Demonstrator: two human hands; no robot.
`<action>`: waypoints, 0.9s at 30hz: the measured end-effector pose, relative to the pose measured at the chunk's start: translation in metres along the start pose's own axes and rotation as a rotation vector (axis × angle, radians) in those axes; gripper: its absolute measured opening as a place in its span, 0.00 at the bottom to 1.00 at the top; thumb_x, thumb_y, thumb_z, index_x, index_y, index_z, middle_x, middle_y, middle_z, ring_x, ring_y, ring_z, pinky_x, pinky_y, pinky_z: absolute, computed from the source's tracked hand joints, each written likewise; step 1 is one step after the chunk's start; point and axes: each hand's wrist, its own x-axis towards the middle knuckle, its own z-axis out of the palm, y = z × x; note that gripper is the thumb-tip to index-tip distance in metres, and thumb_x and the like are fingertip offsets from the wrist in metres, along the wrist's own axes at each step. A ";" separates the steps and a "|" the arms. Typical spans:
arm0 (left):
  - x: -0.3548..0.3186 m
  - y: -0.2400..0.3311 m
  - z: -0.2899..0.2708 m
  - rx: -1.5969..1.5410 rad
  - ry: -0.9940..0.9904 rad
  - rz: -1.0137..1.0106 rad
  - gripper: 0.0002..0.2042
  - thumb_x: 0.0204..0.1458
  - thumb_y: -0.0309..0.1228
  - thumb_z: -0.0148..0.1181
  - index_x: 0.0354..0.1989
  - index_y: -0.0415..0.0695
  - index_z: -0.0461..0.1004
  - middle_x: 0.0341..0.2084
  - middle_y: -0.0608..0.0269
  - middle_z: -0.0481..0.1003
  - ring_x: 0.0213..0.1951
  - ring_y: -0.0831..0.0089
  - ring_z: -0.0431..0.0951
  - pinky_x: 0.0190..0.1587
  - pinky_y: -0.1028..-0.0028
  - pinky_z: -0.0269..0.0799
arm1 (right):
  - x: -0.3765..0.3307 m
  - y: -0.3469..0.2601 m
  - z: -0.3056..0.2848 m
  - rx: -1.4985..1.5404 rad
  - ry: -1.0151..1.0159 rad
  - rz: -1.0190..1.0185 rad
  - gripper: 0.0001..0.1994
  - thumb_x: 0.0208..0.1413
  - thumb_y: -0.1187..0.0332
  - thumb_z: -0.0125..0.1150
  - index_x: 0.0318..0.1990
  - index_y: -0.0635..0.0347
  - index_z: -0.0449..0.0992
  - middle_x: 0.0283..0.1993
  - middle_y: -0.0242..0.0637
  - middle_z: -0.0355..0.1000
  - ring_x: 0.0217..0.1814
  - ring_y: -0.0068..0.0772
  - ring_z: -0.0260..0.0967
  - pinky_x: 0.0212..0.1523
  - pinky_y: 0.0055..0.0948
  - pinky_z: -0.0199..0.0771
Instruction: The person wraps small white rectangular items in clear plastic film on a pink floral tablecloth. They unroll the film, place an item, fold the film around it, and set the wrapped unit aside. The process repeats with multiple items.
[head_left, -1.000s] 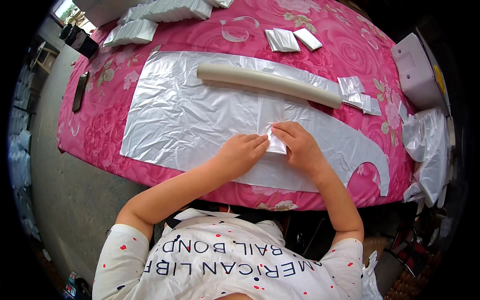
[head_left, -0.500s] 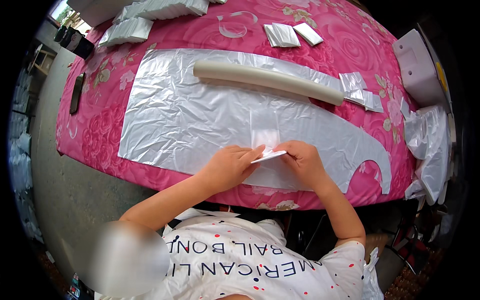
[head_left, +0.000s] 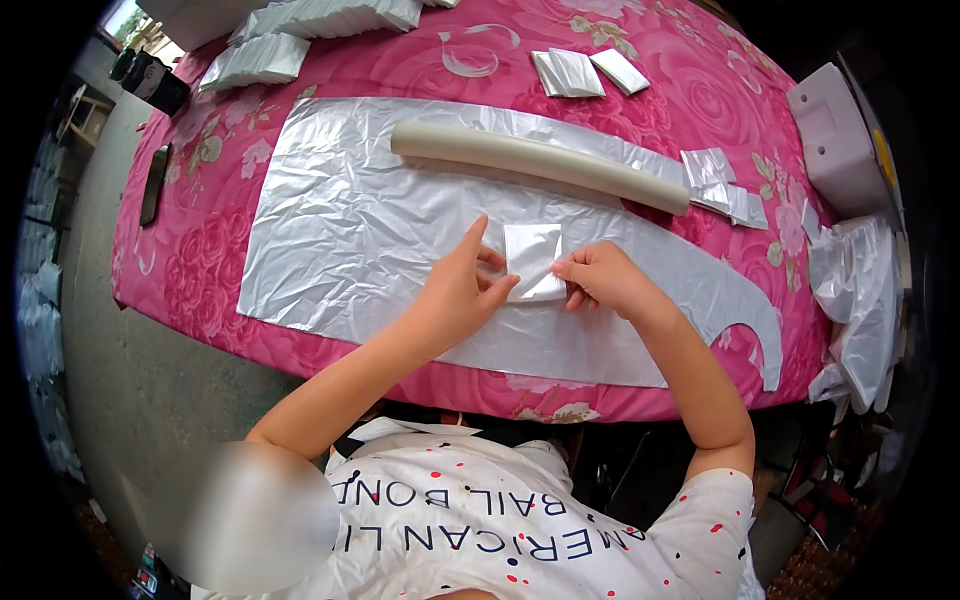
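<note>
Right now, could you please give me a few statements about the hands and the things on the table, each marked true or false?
1. Both hands, left hand and right hand, hold a small folded plastic square. True.
2. The square lies on bare pink cloth. False: it is over the spread clear plastic sheet.
3. A long pale roll lies on the sheet beyond the hands. True.
4. The dark phone lies beside the right hand. False: it lies at the table's far left edge.

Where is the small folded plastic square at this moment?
In the head view the small folded plastic square lies centrally on the large plastic sheet, held between left hand and right hand, below the long roll.
</note>
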 end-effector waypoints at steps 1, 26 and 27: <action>-0.006 0.001 0.001 0.102 0.049 0.141 0.35 0.48 0.25 0.58 0.63 0.33 0.46 0.48 0.51 0.67 0.42 0.64 0.73 0.40 0.72 0.70 | 0.001 0.000 -0.001 0.009 -0.006 0.007 0.13 0.54 0.61 0.56 0.24 0.61 0.74 0.20 0.30 0.69 0.19 0.18 0.68 0.17 0.18 0.60; 0.001 -0.017 0.038 0.686 0.039 0.499 0.47 0.45 0.57 0.52 0.62 0.29 0.43 0.63 0.39 0.43 0.67 0.49 0.38 0.66 0.57 0.33 | -0.033 0.000 0.007 -0.858 0.383 -0.326 0.16 0.38 0.65 0.67 0.35 0.64 0.73 0.29 0.41 0.72 0.31 0.41 0.70 0.34 0.35 0.70; -0.001 -0.017 0.033 0.618 0.064 0.508 0.45 0.46 0.54 0.53 0.63 0.31 0.43 0.64 0.40 0.43 0.66 0.49 0.39 0.65 0.58 0.34 | -0.034 0.001 0.008 -0.906 0.407 -0.355 0.18 0.38 0.65 0.66 0.37 0.64 0.72 0.33 0.43 0.72 0.34 0.44 0.69 0.37 0.37 0.70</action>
